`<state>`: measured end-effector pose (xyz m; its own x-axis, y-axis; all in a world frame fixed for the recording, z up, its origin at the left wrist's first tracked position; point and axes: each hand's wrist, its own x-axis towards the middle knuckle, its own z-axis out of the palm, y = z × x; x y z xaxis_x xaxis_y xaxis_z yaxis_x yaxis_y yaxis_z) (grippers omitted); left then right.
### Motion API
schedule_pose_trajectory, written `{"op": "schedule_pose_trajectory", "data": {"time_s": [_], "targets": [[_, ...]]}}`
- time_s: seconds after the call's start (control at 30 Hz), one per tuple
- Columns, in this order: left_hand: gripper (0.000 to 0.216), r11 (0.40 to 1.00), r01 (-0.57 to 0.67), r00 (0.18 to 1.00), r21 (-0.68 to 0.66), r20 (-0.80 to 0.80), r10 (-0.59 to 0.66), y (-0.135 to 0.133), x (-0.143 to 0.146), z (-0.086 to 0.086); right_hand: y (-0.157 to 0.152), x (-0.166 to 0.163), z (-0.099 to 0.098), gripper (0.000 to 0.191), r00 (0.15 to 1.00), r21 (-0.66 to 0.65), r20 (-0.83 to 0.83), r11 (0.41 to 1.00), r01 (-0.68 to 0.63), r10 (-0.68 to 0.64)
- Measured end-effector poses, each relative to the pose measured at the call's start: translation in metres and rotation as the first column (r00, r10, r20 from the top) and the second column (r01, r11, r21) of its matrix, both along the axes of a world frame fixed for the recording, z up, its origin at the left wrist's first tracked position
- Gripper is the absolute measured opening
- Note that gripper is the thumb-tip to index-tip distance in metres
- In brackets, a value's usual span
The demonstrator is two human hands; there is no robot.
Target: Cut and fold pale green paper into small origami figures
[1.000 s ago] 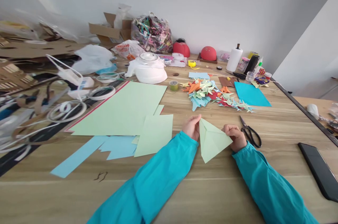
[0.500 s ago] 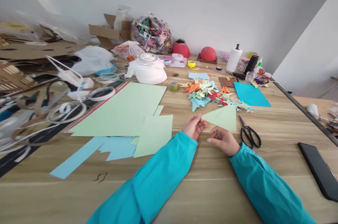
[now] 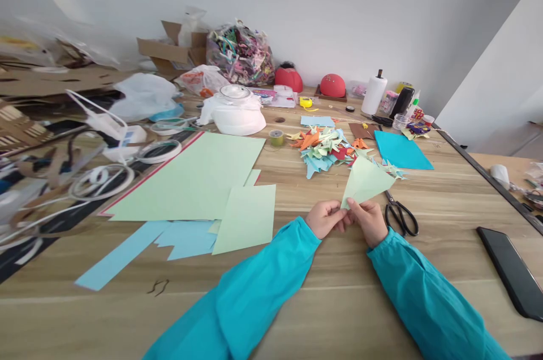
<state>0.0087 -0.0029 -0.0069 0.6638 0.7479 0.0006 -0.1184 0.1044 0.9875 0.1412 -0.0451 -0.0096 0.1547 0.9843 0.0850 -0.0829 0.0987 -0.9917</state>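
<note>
A pale green sheet of paper (image 3: 367, 180), folded to a triangle, is pinched at its lower left corner between both hands. My left hand (image 3: 327, 218) closes on that corner from the left, fingers partly under the paper. From the right, my right hand (image 3: 368, 221) presses its thumb on the same corner. Just behind the paper lies a heap of folded paper cranes (image 3: 324, 148) in green, blue, orange and red. Black-handled scissors (image 3: 401, 216) rest right of my right hand. Loose green sheets (image 3: 248, 218) lie to the left.
Large green sheets (image 3: 195, 179) and blue paper strips (image 3: 123, 255) cover the left of the wooden table. A phone (image 3: 511, 269) lies near the right edge. Farther back are a blue sheet (image 3: 404, 150), a thread spool (image 3: 276, 138) and a white bottle (image 3: 374, 96). Cables (image 3: 102, 179) tangle at far left.
The paper triangle has turned so its held corner points down and left. My right hand, earlier beside the paper, now grips it too. My left hand has moved slightly right and down.
</note>
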Motion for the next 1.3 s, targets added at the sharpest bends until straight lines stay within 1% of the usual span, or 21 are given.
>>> {"op": "schedule_pose_trajectory", "data": {"time_s": [0.1,0.17,0.3,0.47,0.53,0.7,0.83,1.0,1.13,1.3], "targets": [[0.032,1.000,0.014,1.000,0.005,-0.006,-0.014,-0.001,0.000,0.000,-0.001,-0.001,0.002,0.033,0.997,0.048,0.055,0.998,-0.052,0.049],[0.031,0.999,0.039,0.999,-0.013,-0.004,-0.040,-0.001,0.000,0.001,-0.001,-0.002,0.003,0.032,0.996,0.045,0.052,0.996,-0.074,0.072],[0.027,0.995,0.064,0.998,-0.072,-0.006,-0.065,-0.003,0.000,0.004,-0.001,-0.004,0.005,0.032,0.989,0.020,-0.084,0.993,-0.116,0.118],[0.024,0.997,0.039,0.999,-0.065,-0.016,-0.040,-0.004,0.000,0.005,-0.003,-0.005,0.011,0.025,0.962,-0.030,-0.231,0.987,-0.155,0.145],[0.022,0.997,0.042,0.999,-0.065,-0.015,-0.043,-0.004,0.000,0.005,-0.003,-0.004,0.012,0.025,0.956,-0.035,-0.263,0.989,-0.145,0.131],[0.021,0.999,0.020,0.999,-0.037,-0.047,-0.022,-0.004,-0.001,0.007,-0.001,-0.001,0.011,0.023,0.929,-0.065,-0.368,0.995,-0.075,0.046],[0.022,1.000,0.000,0.998,-0.022,-0.061,-0.001,-0.005,-0.002,0.008,0.001,0.002,0.011,0.021,0.909,-0.094,-0.417,0.994,-0.060,0.015],[0.020,0.999,-0.020,0.999,-0.035,-0.036,0.019,-0.005,-0.003,0.006,0.007,0.012,0.010,0.021,0.824,-0.193,-0.545,0.979,0.058,-0.156],[0.021,0.994,-0.060,0.998,-0.088,0.005,0.061,-0.005,-0.002,0.003,0.008,0.011,0.008,0.019,0.865,-0.161,-0.489,0.986,0.040,-0.115],[0.026,0.993,-0.053,0.998,-0.103,0.024,0.056,-0.005,0.000,0.003,0.005,0.005,0.007,0.021,0.896,-0.131,-0.436,0.991,0.029,-0.084]]}}
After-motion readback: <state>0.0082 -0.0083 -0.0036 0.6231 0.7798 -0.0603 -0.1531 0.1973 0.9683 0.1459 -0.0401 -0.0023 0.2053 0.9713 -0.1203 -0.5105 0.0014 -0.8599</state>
